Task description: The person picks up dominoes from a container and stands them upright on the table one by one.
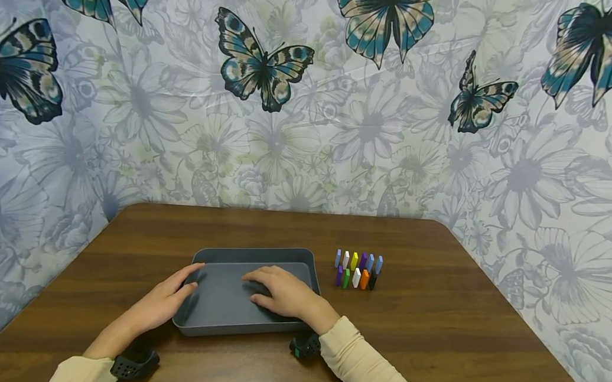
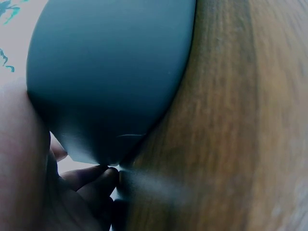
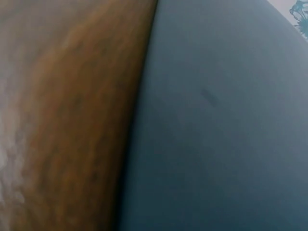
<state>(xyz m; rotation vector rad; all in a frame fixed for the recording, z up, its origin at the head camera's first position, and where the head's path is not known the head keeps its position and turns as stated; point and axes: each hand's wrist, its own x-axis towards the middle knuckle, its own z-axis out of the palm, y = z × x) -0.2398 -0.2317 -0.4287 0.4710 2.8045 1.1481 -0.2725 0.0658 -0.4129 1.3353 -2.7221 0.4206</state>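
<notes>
A shallow dark grey tray (image 1: 227, 329) lies on the wooden table. My left hand (image 1: 155, 306) is at its left side, with the fingers stretched along the rim and the thumb near the side wall. In the left wrist view the left fingers (image 2: 96, 185) are in shadow by one end of the tray (image 2: 110, 67). Over the right part of the tray is my right hand (image 1: 285, 293), palm down, fingers loosely spread and holding nothing. Whether its fingertips touch the tray floor I cannot tell. The right wrist view has the tray (image 3: 216, 120) but no hand.
Right of the tray, several small coloured blocks (image 1: 354, 260) stand upright in two rows. The brown table (image 1: 435, 330) ends at a butterfly-and-flower patterned backdrop (image 1: 308, 155). A black wrist device (image 1: 135, 364) is on the left wrist, another (image 1: 304, 346) on the right.
</notes>
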